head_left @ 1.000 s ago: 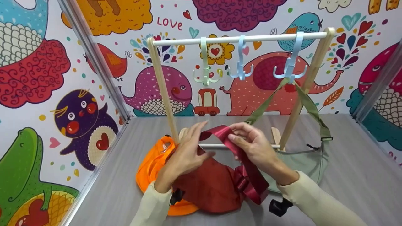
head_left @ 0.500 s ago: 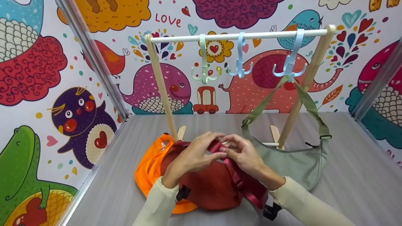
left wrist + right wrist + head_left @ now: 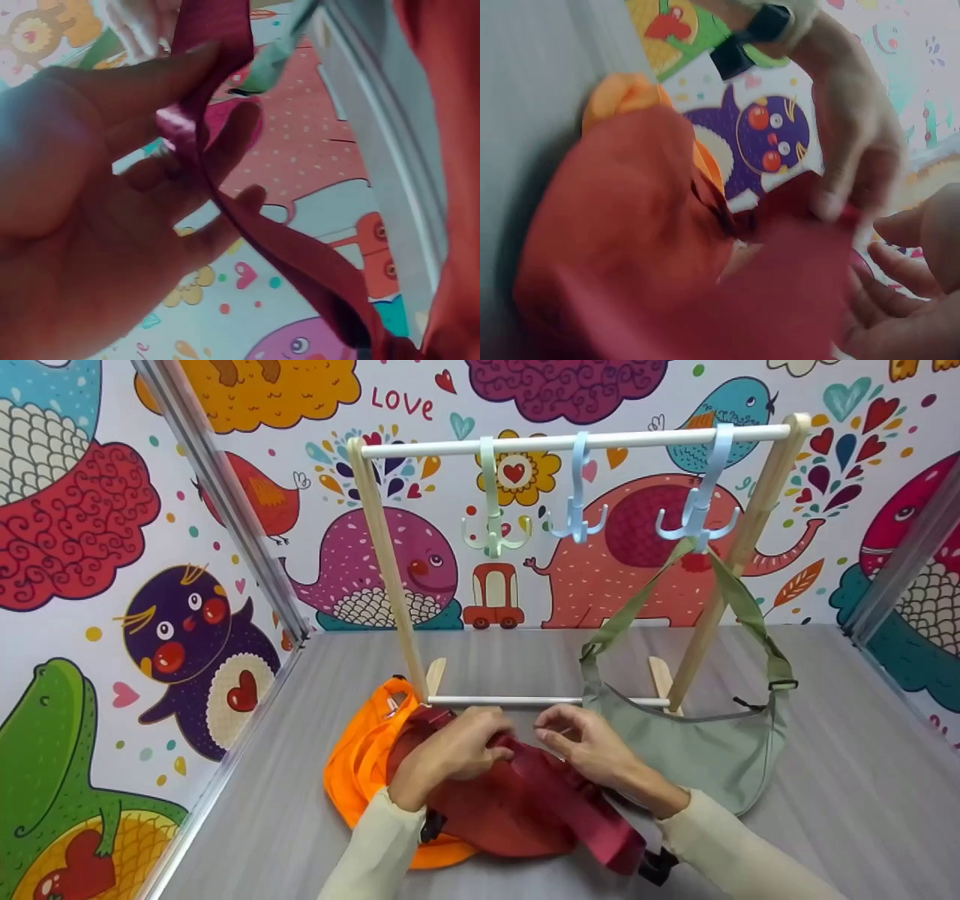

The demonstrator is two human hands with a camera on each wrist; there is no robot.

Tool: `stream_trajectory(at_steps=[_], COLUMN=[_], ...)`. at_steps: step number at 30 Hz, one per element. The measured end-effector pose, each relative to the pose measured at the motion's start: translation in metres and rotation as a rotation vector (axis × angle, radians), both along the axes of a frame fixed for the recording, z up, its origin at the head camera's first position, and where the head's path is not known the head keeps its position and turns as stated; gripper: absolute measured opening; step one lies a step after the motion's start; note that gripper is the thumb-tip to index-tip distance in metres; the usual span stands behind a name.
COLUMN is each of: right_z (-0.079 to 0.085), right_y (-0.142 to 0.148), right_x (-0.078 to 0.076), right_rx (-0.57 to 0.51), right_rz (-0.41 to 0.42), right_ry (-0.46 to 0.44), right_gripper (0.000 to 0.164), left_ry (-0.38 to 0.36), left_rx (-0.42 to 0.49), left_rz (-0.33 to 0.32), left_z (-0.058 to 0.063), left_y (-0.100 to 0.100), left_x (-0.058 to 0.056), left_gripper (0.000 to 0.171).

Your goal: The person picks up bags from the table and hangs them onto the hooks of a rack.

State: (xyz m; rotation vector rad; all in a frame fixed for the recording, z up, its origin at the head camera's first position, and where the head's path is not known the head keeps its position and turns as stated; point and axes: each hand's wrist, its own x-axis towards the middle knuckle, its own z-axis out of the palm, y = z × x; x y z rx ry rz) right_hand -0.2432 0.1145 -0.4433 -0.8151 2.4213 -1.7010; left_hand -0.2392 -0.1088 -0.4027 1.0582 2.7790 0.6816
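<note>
A dark red bag point(image 3: 495, 821) lies on the table, its wide, satiny maroon strap point(image 3: 566, 802) lifted in front of it. My left hand point(image 3: 457, 750) pinches this strap between thumb and fingers; the left wrist view shows the strap point(image 3: 195, 127) running across the fingers. Close by on the right, my right hand point(image 3: 596, 746) has its fingers loosely bent, thumb and fingertips apart. In the right wrist view, the strap, blurred, passes in front of the right hand point(image 3: 907, 300) and partly hides it.
An orange bag point(image 3: 356, 742) lies partly under the red one. Behind stands a wooden rack with a white rail point(image 3: 420, 448) and hooks: one green point(image 3: 491, 502), two blue point(image 3: 577, 495). A grey-green bag point(image 3: 697, 750) hangs by its strap from the right hook, its body low at the table.
Both hands came down and together at the strap. My left hand, open before, now pinches it; my right hand, which held the strap up, has let go and moved slightly apart.
</note>
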Motion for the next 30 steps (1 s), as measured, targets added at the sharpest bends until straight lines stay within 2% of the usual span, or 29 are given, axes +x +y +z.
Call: stream_trajectory(at_steps=[3, 8, 11, 14, 20, 24, 30], right_z=[0.0, -0.008, -0.015, -0.022, -0.035, -0.042, -0.051], right_y=[0.015, 0.033, 0.039, 0.04, 0.035, 0.032, 0.03], right_x=[-0.006, -0.013, -0.012, -0.009, -0.004, -0.004, 0.0], right_rx=[0.111, 0.304, 0.392, 0.469, 0.6, 0.652, 0.686], right_rz=[-0.055, -0.117, -0.103, -0.053, -0.011, -0.004, -0.014], right_ry=[0.06, 0.172, 0.214, 0.241, 0.19, 0.152, 0.142], right_gripper=[0.008, 0.004, 0.006, 0.014, 0.035, 0.034, 0.034], left_ry=[-0.044, -0.15, -0.188, -0.227, -0.261, -0.291, -0.323], left_rx=[-0.051, -0.154, -0.233, -0.286, -0.377, -0.417, -0.419], left_rz=[0.019, 0.115, 0.167, 0.205, 0.225, 0.213, 0.215], left_z=[-0.007, -0.017, -0.022, -0.029, -0.041, -0.045, -0.044], left_y=[-0.004, -0.007, -0.006, -0.004, 0.0, 0.002, 0.002], left_x=[-0.001, 0.002, 0.004, 0.006, 0.007, 0.006, 0.005], left_gripper=[0.007, 0.016, 0.019, 0.021, 0.02, 0.023, 0.022])
